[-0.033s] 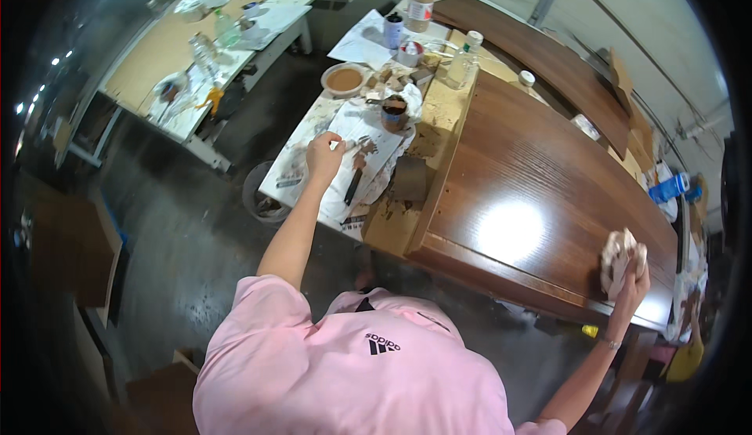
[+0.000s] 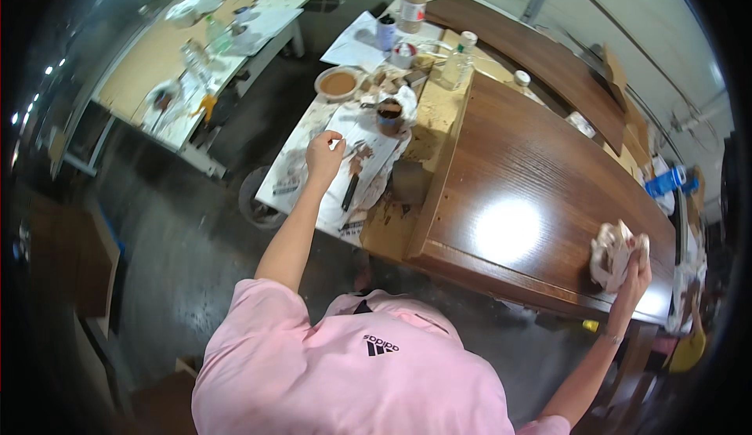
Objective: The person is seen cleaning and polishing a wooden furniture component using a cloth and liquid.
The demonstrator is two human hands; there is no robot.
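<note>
Over the right end of a glossy brown wooden panel (image 2: 540,153), my right hand (image 2: 638,269) grips a crumpled, stained pale rag (image 2: 608,256). The rag appears to touch the panel's surface near its front edge. My left hand (image 2: 323,157) is raised over the work table (image 2: 294,157), its fingers closed in a pinch; whatever they hold, if anything, is too small to make out. Beneath and beside it lies a brown-stained white cloth (image 2: 372,146) with a dark-handled tool (image 2: 350,193) on it. A cup of dark brown stuff (image 2: 389,119) stands just beyond.
A bowl of tan liquid (image 2: 338,83), a purple can (image 2: 386,34) and clear bottles (image 2: 454,67) stand toward the back. Another brown board (image 2: 540,59) lies behind the panel. A bin (image 2: 260,200) is below the table's left edge; a second table (image 2: 125,74) stands far left.
My right hand and the rag have shifted slightly left, and the rag looks more spread. My left hand keeps its pinch almost in place.
</note>
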